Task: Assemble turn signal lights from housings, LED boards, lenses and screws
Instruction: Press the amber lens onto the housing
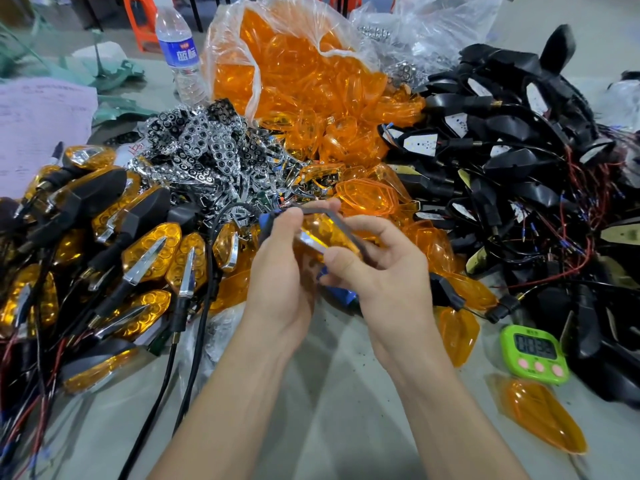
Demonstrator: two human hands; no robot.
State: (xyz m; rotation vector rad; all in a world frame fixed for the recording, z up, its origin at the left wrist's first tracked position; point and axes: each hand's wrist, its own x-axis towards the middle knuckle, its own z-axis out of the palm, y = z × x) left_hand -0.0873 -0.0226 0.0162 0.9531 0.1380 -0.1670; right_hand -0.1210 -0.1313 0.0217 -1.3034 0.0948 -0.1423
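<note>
Farther back, a clear plastic bag [229, 46] brims with orange lenses [304, 74].

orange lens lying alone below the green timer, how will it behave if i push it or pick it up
The orange lens looks like a thin translucent shell, so it is probably light and stiff. Its glossy surface may be slippery to pinch. It lies flat on the table with a pointed outline, so it would likely slide, not roll.
</note>
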